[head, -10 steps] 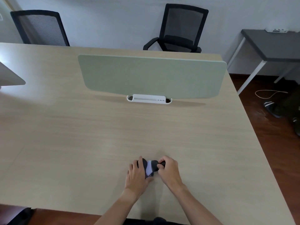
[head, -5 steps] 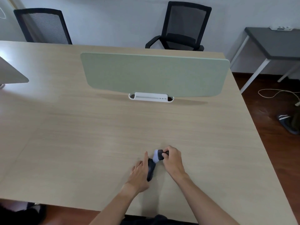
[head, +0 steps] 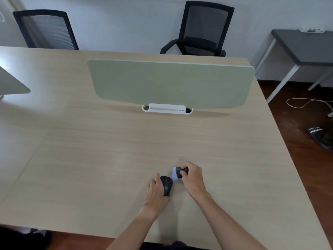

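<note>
Two hands worked near the front edge of the one wooden table (head: 108, 150). The left hand (head: 156, 193) curled its fingers round a dark rounded piece (head: 166, 185) that rested on the table; the long axis of this piece ran roughly from the person outward, tilted slightly to the right. The right hand (head: 192, 179) pinched a second, smaller piece (head: 177, 173), dark with a pale bluish-white end. That pale end pointed left and slightly toward the person, at the far tip of the dark piece, and the two pieces lay just beside each other; whether they touched could not be told. What the pieces were was too small to tell.

Farther back on the table stood one green divider panel (head: 171, 83) on one white base (head: 167, 109), its length running left to right. A corner of one grey panel (head: 12, 83) showed at the left edge. Two black mesh chairs stood behind the table, one at the left (head: 46, 29) and one near the middle (head: 203, 29). One dark side table (head: 306, 46) stood at the right, with one white cable (head: 306, 102) and one dark slipper (head: 319, 136) on the floor.
</note>
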`<state>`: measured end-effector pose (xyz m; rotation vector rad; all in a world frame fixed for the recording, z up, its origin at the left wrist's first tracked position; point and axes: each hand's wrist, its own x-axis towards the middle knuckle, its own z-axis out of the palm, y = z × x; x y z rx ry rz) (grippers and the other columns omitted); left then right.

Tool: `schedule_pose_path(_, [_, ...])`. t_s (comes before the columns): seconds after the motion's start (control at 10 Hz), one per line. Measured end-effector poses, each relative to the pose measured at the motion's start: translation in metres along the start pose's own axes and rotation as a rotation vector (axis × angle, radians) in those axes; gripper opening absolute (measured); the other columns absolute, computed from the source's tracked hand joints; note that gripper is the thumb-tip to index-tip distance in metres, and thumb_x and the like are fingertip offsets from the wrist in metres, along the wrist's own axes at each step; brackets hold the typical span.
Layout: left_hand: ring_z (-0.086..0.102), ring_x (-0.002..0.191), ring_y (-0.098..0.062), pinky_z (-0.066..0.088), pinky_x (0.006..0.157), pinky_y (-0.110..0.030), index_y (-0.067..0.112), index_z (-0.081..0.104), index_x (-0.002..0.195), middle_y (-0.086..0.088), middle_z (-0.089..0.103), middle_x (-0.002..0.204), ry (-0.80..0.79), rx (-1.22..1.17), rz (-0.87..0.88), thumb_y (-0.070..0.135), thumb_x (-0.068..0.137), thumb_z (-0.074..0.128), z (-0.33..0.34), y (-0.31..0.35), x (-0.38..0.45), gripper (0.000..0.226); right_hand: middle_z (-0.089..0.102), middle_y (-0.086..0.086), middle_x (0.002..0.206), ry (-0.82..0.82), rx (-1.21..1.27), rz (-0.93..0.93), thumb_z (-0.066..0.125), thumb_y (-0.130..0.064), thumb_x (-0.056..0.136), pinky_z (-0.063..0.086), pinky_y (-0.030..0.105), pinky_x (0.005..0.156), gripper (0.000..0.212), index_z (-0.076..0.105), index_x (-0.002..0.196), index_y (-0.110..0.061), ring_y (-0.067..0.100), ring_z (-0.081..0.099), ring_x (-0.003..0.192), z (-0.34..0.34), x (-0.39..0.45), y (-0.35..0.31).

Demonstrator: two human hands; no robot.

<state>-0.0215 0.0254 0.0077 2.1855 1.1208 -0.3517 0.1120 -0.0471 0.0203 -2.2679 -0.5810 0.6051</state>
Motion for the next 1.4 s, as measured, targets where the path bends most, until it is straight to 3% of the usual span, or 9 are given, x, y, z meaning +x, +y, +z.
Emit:
schedule_pose_path(0.2, [0.051, 0.112, -0.029, 0.042, 0.088, -0.028, 0.007, 0.042, 0.122, -0.010, 0.052, 0.119, 0.061, -0.070, -0.071, 0.026, 0.073, 0.074, 0.002, 0.007, 0.007, 0.062, 0.063, -0.005, 0.074, 0.133, 0.021, -0.117, 0.057, 0.003, 0.084, 0.046, 0.023, 0.069, 0.017, 0.069, 0.089, -0.007, 0.014, 0.057, 0.074, -0.030, -0.018, 0.009])
schedule_pose_path(0.3, [0.052, 0.111, -0.030, 0.044, 0.090, -0.032, 0.006, 0.043, 0.121, -0.011, 0.053, 0.118, 0.091, -0.107, -0.072, 0.029, 0.072, 0.078, 0.002, 0.010, 0.011, 0.065, 0.056, -0.029, 0.086, 0.131, -0.001, -0.196, 0.055, 0.002, 0.086, 0.036, 0.002, 0.079, 0.040, 0.073, 0.111, -0.023, -0.012, 0.054, 0.086, -0.031, -0.030, 0.014])
schedule_pose_path(0.6, [0.049, 0.116, -0.029, 0.042, 0.094, -0.029, 0.006, 0.042, 0.128, -0.012, 0.052, 0.122, 0.115, -0.184, -0.045, 0.027, 0.073, 0.078, 0.004, 0.015, 0.016, 0.069, 0.059, -0.002, 0.113, -0.103, -0.197, -0.151, 0.053, -0.004, 0.089, 0.040, 0.014, 0.086, 0.029, 0.069, 0.113, -0.006, 0.013, 0.058, 0.103, 0.007, -0.053, 0.045])
schedule_pose_path(0.7, [0.049, 0.117, -0.028, 0.040, 0.093, -0.028, 0.007, 0.041, 0.130, -0.011, 0.052, 0.124, 0.125, -0.178, -0.051, 0.028, 0.074, 0.078, 0.006, 0.015, 0.017, 0.070, 0.056, -0.005, 0.101, -0.140, -0.293, -0.171, 0.053, -0.005, 0.079, 0.047, 0.027, 0.074, 0.022, 0.069, 0.091, -0.011, 0.021, 0.058, 0.086, 0.019, -0.055, 0.051])
schedule_pose_path(0.8, [0.049, 0.116, -0.027, 0.041, 0.092, -0.028, 0.008, 0.041, 0.129, -0.010, 0.052, 0.122, 0.130, -0.174, -0.054, 0.030, 0.074, 0.078, 0.006, 0.015, 0.017, 0.069, 0.041, -0.014, 0.087, -0.134, -0.309, -0.194, 0.052, -0.003, 0.075, 0.033, 0.023, 0.061, 0.017, 0.064, 0.079, -0.014, 0.016, 0.046, 0.070, 0.022, -0.053, 0.053])
schedule_pose_path(1.0, [0.049, 0.114, -0.025, 0.043, 0.093, -0.028, 0.011, 0.042, 0.128, -0.007, 0.053, 0.118, 0.126, -0.187, -0.054, 0.030, 0.073, 0.079, 0.007, 0.011, 0.018, 0.069, 0.047, -0.020, 0.086, -0.197, -0.184, -0.111, 0.057, -0.003, 0.086, 0.044, 0.021, 0.065, 0.016, 0.068, 0.090, -0.014, 0.008, 0.053, 0.073, 0.025, -0.054, 0.049])
schedule_pose_path(1.1, [0.049, 0.111, -0.025, 0.045, 0.092, -0.032, 0.012, 0.043, 0.124, -0.006, 0.052, 0.114, 0.119, -0.253, -0.050, 0.027, 0.070, 0.081, 0.007, 0.008, 0.018, 0.067, 0.046, -0.006, 0.095, -0.203, -0.270, -0.146, 0.054, -0.003, 0.084, 0.046, 0.023, 0.069, 0.023, 0.068, 0.097, -0.015, 0.017, 0.054, 0.082, 0.025, -0.054, 0.053])
schedule_pose_path(1.2, [0.050, 0.110, -0.025, 0.045, 0.092, -0.032, 0.014, 0.043, 0.126, -0.004, 0.052, 0.113, 0.101, -0.285, -0.056, 0.028, 0.066, 0.082, 0.004, 0.006, 0.018, 0.073, 0.039, -0.015, 0.089, -0.232, -0.216, -0.149, 0.051, -0.005, 0.086, 0.037, 0.010, 0.064, 0.030, 0.065, 0.103, -0.025, 0.003, 0.047, 0.078, 0.021, -0.058, 0.046])
schedule_pose_path(1.4, [0.039, 0.127, -0.023, 0.037, 0.107, -0.032, 0.011, 0.032, 0.142, -0.005, 0.045, 0.130, 0.245, -0.356, -0.023, 0.038, 0.072, 0.073, 0.007, -0.006, 0.018, 0.086, 0.056, -0.009, 0.088, -0.017, -0.111, -0.140, 0.070, -0.033, 0.080, 0.048, 0.028, 0.071, 0.026, 0.068, 0.106, -0.029, 0.012, 0.058, 0.074, -0.011, -0.056, 0.029])
